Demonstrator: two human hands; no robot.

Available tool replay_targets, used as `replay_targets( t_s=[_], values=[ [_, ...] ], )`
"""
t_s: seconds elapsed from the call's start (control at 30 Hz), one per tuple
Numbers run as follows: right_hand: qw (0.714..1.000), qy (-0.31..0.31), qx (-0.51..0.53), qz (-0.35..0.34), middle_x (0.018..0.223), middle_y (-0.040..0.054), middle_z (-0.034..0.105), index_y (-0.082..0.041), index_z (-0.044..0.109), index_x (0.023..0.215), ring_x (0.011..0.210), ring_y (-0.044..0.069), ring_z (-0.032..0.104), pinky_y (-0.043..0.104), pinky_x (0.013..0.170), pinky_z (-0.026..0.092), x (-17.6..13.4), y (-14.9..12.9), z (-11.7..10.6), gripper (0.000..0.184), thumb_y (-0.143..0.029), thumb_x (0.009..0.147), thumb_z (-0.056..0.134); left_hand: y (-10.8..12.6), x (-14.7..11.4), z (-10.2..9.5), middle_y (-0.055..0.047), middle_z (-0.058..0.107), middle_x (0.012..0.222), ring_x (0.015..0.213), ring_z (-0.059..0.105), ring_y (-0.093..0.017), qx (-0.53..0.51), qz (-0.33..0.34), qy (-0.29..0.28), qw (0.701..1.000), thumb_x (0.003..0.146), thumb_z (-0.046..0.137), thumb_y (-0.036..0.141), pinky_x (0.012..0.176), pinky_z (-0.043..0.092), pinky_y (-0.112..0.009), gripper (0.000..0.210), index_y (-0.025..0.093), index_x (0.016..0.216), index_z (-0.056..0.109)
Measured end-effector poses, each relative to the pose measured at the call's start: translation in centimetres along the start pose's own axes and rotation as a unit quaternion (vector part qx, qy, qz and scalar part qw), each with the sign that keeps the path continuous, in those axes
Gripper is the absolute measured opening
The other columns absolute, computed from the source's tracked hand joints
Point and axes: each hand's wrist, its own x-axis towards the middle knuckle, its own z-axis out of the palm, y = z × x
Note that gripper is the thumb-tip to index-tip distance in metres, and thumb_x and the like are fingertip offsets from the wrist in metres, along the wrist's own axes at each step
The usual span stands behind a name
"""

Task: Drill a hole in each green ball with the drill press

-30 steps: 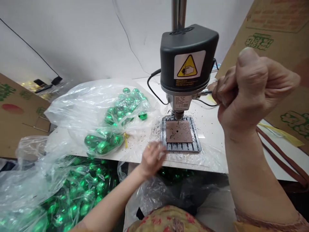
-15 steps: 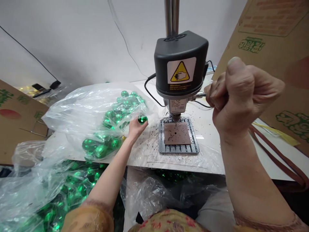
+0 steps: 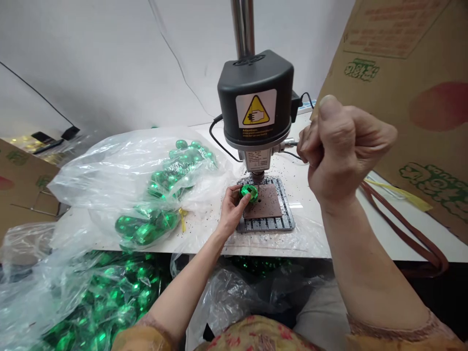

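Note:
Between the thumb and fingers of my left hand (image 3: pixel 233 209) is a shiny green faceted ball (image 3: pixel 249 193), with a dark spot on its face. The ball is at the left part of a brown square board (image 3: pixel 268 207), which lies on the slotted metal base (image 3: pixel 287 214) of a small drill press (image 3: pixel 256 102). The drill chuck (image 3: pixel 258 176) hangs just above and behind the ball. My right hand (image 3: pixel 340 146) is a closed fist at the drill press's right side, wrapped around its feed lever (image 3: pixel 290 143); most of the lever is hidden by the fingers.
A clear plastic bag (image 3: pixel 106 161) of green balls lies on the white table, left of the press. More bagged green balls (image 3: pixel 113 292) are below the table edge. Dark shavings surround the base. Cardboard boxes (image 3: pixel 402 122) stand at both sides; a brown strap (image 3: pixel 405 234) lies right.
My left hand has carried the green ball rightward, from beside the bag to over the board under the chuck. My right hand keeps its grip on the lever. The view has shifted slightly.

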Motion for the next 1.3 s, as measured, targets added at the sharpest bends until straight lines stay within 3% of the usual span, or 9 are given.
replay_targets(
  t_s=[0.2,0.4,0.57,0.8,0.97,1.3],
  values=[
    [1.0,-0.01,-0.019,-0.006,0.042,-0.0061,0.039,-0.02,0.05,0.049,0.039,0.005,0.034,0.028,0.042,0.025,0.0,0.0,-0.1,0.044,-0.027,0.091,0.062,-1.1,0.4,0.0,-0.007,0.069,0.108,0.1,0.066,-0.019,0.063,0.028,-0.024,0.997,0.081,0.078,0.052,0.089,0.052,-0.033,0.052,0.021,0.116,0.057],
    [0.998,0.003,-0.066,0.021,0.043,-0.0035,0.042,-0.024,0.05,0.049,0.04,0.009,0.037,0.034,0.044,0.03,-0.3,-0.1,-0.2,0.046,-0.039,0.091,0.063,-1.5,1.0,0.3,-0.009,0.068,0.118,0.112,0.064,-0.024,0.139,0.072,-0.034,0.987,0.078,0.082,0.041,0.099,0.05,-0.039,0.05,0.022,0.119,0.06],
    [0.996,0.004,-0.077,0.035,0.045,-0.003,0.044,-0.024,0.049,0.05,0.041,0.01,0.037,0.035,0.046,0.033,-0.5,-0.1,-0.2,0.048,-0.046,0.09,0.062,-1.1,0.7,0.7,-0.008,0.069,0.118,0.109,0.065,-0.025,0.188,0.11,-0.069,0.973,0.077,0.082,0.038,0.097,0.052,-0.04,0.052,0.022,0.122,0.06],
    [0.993,0.0,-0.115,0.035,0.045,-0.0023,0.044,-0.025,0.049,0.049,0.041,0.011,0.039,0.035,0.045,0.035,-0.6,-0.1,-0.3,0.05,-0.05,0.091,0.06,-1.1,0.4,1.2,-0.007,0.068,0.115,0.105,0.066,-0.023,0.18,0.097,-0.086,0.975,0.079,0.08,0.034,0.095,0.052,-0.038,0.049,0.022,0.121,0.058],
    [0.995,-0.009,-0.102,0.011,0.042,-0.0045,0.04,-0.022,0.049,0.047,0.039,0.007,0.037,0.031,0.044,0.033,0.2,-0.5,0.0,0.05,-0.043,0.089,0.065,-1.4,0.4,1.0,-0.006,0.067,0.116,0.107,0.064,-0.024,0.151,0.076,-0.088,0.982,0.077,0.083,0.037,0.097,0.05,-0.038,0.054,0.023,0.122,0.057],
    [0.995,-0.026,-0.101,0.011,0.042,-0.0054,0.037,-0.02,0.047,0.05,0.041,0.005,0.034,0.027,0.047,0.034,1.7,0.0,0.6,0.049,-0.04,0.092,0.062,-1.6,0.2,0.8,-0.008,0.066,0.121,0.111,0.064,-0.025,0.192,0.101,-0.103,0.971,0.08,0.08,0.034,0.101,0.05,-0.041,0.053,0.022,0.126,0.055]
  ],
)
